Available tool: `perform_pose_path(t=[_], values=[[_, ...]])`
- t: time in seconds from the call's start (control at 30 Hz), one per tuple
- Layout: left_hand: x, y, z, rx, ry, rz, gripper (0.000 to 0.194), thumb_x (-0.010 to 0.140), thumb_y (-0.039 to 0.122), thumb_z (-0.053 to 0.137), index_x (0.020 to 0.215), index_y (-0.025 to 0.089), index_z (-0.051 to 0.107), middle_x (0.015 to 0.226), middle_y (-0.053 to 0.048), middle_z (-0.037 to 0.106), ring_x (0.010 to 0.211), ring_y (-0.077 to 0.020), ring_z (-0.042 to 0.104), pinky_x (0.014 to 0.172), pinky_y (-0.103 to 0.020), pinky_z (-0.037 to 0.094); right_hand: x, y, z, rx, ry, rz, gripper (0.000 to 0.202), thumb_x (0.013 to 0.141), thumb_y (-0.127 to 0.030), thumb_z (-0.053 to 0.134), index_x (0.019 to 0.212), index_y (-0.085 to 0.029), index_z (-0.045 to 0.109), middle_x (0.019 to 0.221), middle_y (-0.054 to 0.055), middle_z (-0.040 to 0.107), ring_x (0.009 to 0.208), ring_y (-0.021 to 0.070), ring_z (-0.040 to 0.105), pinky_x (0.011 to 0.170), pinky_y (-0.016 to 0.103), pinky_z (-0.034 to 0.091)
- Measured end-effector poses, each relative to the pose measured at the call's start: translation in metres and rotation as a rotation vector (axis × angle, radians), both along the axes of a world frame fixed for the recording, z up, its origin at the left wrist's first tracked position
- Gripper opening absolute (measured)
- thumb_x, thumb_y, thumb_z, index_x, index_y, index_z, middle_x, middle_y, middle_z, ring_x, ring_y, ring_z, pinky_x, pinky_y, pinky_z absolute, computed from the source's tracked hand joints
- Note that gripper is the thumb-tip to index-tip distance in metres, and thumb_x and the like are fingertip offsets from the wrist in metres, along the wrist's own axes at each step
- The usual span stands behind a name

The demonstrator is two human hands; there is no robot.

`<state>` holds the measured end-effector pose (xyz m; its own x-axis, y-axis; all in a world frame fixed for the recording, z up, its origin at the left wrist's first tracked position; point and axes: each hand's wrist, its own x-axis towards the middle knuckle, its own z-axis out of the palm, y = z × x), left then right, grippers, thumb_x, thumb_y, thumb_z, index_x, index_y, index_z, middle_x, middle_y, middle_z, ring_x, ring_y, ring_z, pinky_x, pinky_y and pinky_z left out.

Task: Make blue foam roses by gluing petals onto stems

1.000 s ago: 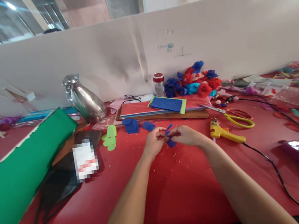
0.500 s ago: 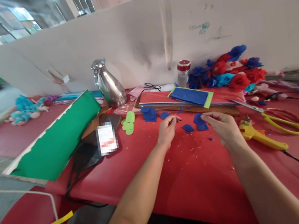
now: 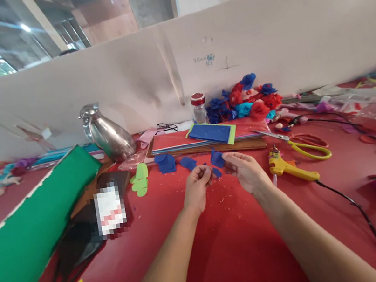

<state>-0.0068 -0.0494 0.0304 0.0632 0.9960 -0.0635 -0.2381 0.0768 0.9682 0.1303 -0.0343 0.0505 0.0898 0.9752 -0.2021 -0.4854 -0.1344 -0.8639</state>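
My left hand [image 3: 197,187] is closed, fingertips pinched at the middle of the red table [image 3: 226,257]; whatever it holds is too small to name. Close on its right, my right hand [image 3: 247,170] pinches the edge of a blue paper piece [image 3: 216,158]. A smaller blue scrap [image 3: 217,172] shows between the two hands. Just behind my left hand lies another blue piece [image 3: 188,162], with a stack of blue cut pieces [image 3: 165,163] farther left. Light green cut pieces [image 3: 140,180] lie left of those.
A yellow glue gun [image 3: 293,168] and scissors [image 3: 307,147] lie right of my hands. Behind are stacked coloured sheets [image 3: 170,142], a jar [image 3: 199,109], a metal jug [image 3: 109,134] and paper flowers [image 3: 243,99]. A green board [image 3: 42,229] leans at left.
The view has swung right. My hands are nearer each other, and the blue piece by my right hand is now lifted and tilted in its fingertips.
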Motion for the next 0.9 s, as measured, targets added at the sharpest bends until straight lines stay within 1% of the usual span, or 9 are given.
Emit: perform_pose_path(t=[0.13, 0.23, 0.4, 0.57, 0.73, 0.9], values=[[0.0013, -0.0003, 0.0019, -0.004, -0.03, 0.005, 0.03, 0.069, 0.042, 0.069, 0.07, 0.017, 0.054, 0.064, 0.003, 0.054, 0.054, -0.0062, 0.039, 0.055, -0.021, 0.032, -0.0025, -0.0008, -0.0008, -0.013, 0.027, -0.001, 0.026, 0.048, -0.034, 0.081, 0.06, -0.018, 0.066, 0.058, -0.002, 0.063, 0.054, 0.0089, 0.054, 0.058, 0.023, 0.043], [0.0021, -0.0005, 0.0023, 0.001, -0.06, 0.005, 0.032, 0.067, 0.043, 0.072, 0.069, 0.016, 0.055, 0.063, 0.003, 0.054, 0.053, -0.0062, 0.038, 0.054, -0.021, 0.031, -0.0039, -0.0012, -0.0002, -0.019, 0.05, 0.005, 0.028, 0.044, -0.035, 0.083, 0.058, -0.018, 0.066, 0.058, -0.002, 0.064, 0.055, 0.0091, 0.054, 0.06, 0.024, 0.043], [0.0021, -0.0009, 0.0008, -0.007, -0.09, -0.024, 0.028, 0.065, 0.038, 0.074, 0.069, 0.016, 0.057, 0.062, 0.003, 0.053, 0.052, -0.0058, 0.039, 0.053, -0.021, 0.029, -0.0034, -0.0015, -0.0005, -0.033, 0.079, 0.029, 0.028, 0.044, -0.035, 0.084, 0.059, -0.019, 0.067, 0.058, -0.001, 0.065, 0.057, 0.0105, 0.055, 0.063, 0.026, 0.043], [0.0011, -0.0012, 0.0012, -0.021, -0.119, -0.026, 0.027, 0.064, 0.034, 0.075, 0.077, 0.016, 0.061, 0.064, 0.003, 0.055, 0.051, -0.0052, 0.041, 0.052, -0.02, 0.03, -0.0017, -0.0008, -0.0017, -0.045, 0.083, 0.056, 0.029, 0.044, -0.035, 0.085, 0.061, -0.019, 0.067, 0.058, -0.001, 0.066, 0.058, 0.0105, 0.056, 0.064, 0.025, 0.043], [0.0015, -0.0017, 0.0038, -0.037, -0.139, -0.029, 0.026, 0.063, 0.032, 0.076, 0.078, 0.015, 0.062, 0.063, 0.003, 0.056, 0.05, -0.0045, 0.042, 0.051, -0.02, 0.03, -0.0017, -0.0003, -0.0029, -0.031, 0.082, 0.067, 0.029, 0.046, -0.036, 0.084, 0.062, -0.019, 0.067, 0.06, -0.001, 0.067, 0.059, 0.0107, 0.057, 0.064, 0.025, 0.043], [0.0018, -0.0002, 0.0027, -0.057, -0.183, -0.019, 0.029, 0.06, 0.032, 0.079, 0.076, 0.016, 0.062, 0.06, 0.004, 0.055, 0.049, -0.0043, 0.042, 0.05, -0.02, 0.029, -0.0023, -0.0002, -0.0031, -0.037, 0.093, 0.064, 0.029, 0.044, -0.036, 0.085, 0.059, -0.019, 0.066, 0.057, -0.001, 0.066, 0.056, 0.0102, 0.056, 0.062, 0.025, 0.043]])
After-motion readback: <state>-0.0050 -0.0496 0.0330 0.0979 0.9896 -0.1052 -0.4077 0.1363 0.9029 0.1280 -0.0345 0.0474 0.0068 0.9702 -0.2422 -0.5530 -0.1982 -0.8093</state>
